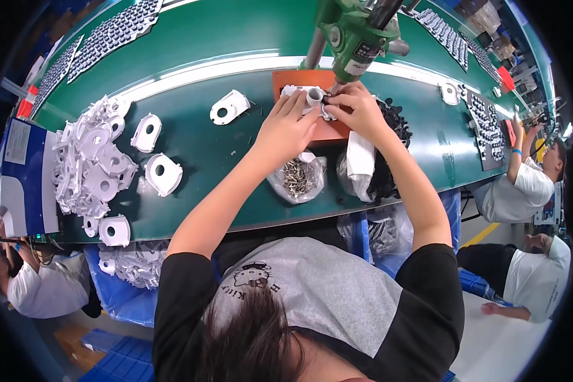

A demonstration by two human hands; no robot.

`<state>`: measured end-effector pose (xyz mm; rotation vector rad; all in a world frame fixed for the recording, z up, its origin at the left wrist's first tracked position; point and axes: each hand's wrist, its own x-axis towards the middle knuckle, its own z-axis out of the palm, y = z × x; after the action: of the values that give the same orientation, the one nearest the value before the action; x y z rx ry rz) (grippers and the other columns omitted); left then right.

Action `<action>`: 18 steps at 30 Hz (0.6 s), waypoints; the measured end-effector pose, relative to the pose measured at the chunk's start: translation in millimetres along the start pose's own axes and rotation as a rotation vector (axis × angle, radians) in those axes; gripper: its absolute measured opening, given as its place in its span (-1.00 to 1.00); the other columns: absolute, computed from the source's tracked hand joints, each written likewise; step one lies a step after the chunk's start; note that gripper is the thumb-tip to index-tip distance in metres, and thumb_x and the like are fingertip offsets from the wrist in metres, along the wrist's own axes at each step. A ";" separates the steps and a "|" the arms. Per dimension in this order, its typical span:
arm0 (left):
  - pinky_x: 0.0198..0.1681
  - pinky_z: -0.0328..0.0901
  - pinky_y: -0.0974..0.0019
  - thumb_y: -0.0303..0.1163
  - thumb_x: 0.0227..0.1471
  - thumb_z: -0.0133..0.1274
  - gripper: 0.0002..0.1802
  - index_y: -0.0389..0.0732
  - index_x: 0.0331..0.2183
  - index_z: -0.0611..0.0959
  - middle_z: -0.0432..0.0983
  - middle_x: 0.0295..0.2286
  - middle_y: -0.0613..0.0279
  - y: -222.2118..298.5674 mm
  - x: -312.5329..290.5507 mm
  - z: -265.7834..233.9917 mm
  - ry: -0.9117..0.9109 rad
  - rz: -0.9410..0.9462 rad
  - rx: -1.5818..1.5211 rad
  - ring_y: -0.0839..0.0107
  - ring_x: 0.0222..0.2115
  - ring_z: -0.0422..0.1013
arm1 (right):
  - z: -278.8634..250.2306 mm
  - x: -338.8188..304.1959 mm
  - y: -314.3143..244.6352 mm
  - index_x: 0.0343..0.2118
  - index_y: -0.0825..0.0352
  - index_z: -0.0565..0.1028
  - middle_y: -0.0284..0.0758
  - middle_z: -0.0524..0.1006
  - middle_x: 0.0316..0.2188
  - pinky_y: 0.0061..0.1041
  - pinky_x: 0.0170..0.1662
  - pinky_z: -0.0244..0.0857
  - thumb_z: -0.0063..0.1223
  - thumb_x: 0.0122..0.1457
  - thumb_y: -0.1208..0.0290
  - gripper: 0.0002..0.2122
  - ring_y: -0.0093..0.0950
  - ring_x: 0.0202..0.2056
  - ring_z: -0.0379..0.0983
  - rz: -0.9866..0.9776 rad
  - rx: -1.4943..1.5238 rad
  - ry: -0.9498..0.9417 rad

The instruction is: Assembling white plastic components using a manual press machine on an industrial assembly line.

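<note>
Under the tip of a green bench press [356, 48], a white plastic housing [314, 97] with a round raised collar lies on an orange board [331, 132]. My left hand [285, 127] grips the housing's left side, fingers over its top and thumb by its near edge. At the right side of the collar, my right hand [358, 109] has its thumb and index finger pinched together beside the press tip. A small dark bit shows by those fingertips, too small to name. Both hands cover much of the housing.
A heap of white housings [99, 153] lies left, with several loose ones nearby. Close to me sit a bag of small screws [297, 177], a white packet [360, 156] and black parts [393, 118]. Blue bins [124, 305] hang below the table edge. Other people work at both sides.
</note>
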<state>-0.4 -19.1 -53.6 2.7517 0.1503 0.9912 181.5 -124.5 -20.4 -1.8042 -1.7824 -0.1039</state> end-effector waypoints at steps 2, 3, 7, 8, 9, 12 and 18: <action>0.08 0.13 0.07 -0.35 -0.09 0.05 -0.66 -0.20 -0.19 0.56 0.35 -0.10 -0.15 3.9 -2.2 -1.2 0.004 -0.030 0.039 0.00 -0.01 0.26 | -7.3 -1.3 -8.7 -0.40 0.27 0.59 -0.29 0.51 -0.31 -0.32 -0.16 0.28 0.16 -0.06 0.30 -0.81 -0.31 -0.21 0.37 -0.059 -0.085 -0.026; 0.08 0.13 0.07 -0.36 -0.10 0.06 -0.66 -0.21 -0.20 0.57 0.37 -0.13 -0.17 4.0 -1.6 0.3 0.013 -0.029 0.046 -0.01 -0.01 0.26 | -9.2 -3.0 -13.6 -0.35 0.28 0.57 -0.30 0.50 -0.28 -0.31 -0.15 0.26 0.15 -0.05 0.29 -0.78 -0.31 -0.21 0.36 -0.055 -0.129 -0.055; 0.10 0.10 -0.01 -0.42 -0.07 -0.01 -0.64 -0.21 -0.14 0.54 0.31 -0.07 -0.19 8.7 3.0 3.7 -0.050 -0.084 0.013 -0.06 0.03 0.20 | -21.0 -15.0 -20.2 -0.23 0.30 0.50 -0.30 0.47 -0.21 -0.30 -0.07 0.21 0.11 -0.02 0.29 -0.71 -0.30 -0.14 0.33 -0.035 -0.117 -0.071; 0.10 0.09 -0.02 -0.43 -0.08 0.00 -0.64 -0.22 -0.15 0.54 0.32 -0.08 -0.20 7.4 7.1 3.3 -0.067 -0.056 0.004 -0.08 0.03 0.19 | -25.4 -18.9 -20.6 -0.23 0.31 0.50 -0.29 0.47 -0.20 -0.30 -0.06 0.20 0.10 -0.01 0.30 -0.72 -0.30 -0.13 0.33 -0.035 -0.106 -0.020; 0.11 0.08 -0.03 -0.44 -0.09 0.00 -0.65 -0.23 -0.16 0.55 0.32 -0.08 -0.21 5.8 9.9 3.8 -0.085 -0.028 -0.005 -0.09 0.03 0.19 | -32.9 -22.3 -24.6 -0.26 0.32 0.50 -0.27 0.48 -0.21 -0.32 -0.05 0.20 0.11 -0.02 0.36 -0.75 -0.28 -0.12 0.34 0.000 -0.090 0.024; 0.12 0.07 -0.02 -0.46 -0.11 0.00 -0.64 -0.23 -0.17 0.56 0.32 -0.07 -0.24 2.6 6.9 4.0 -0.083 -0.029 -0.054 -0.12 0.04 0.17 | -45.2 -31.6 -43.3 -0.33 0.34 0.50 -0.24 0.49 -0.31 -0.36 -0.11 0.23 0.12 -0.06 0.50 -0.81 -0.26 -0.23 0.37 0.035 0.067 0.046; 0.11 0.10 0.05 -0.40 -0.08 -0.03 -0.66 -0.22 -0.18 0.54 0.31 -0.05 -0.22 -2.5 11.4 -2.9 -0.186 -0.049 -0.055 -0.07 0.04 0.19 | 3.4 -54.7 -103.4 -0.41 0.39 0.46 -0.23 0.42 -0.47 -0.36 -0.27 0.30 0.08 -0.10 0.53 -0.86 -0.28 -0.35 0.37 -0.080 0.050 -0.216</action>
<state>6.4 -14.3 -45.0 2.7572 0.1579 0.7116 78.5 -179.3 -11.6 -1.7638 -1.9888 0.1073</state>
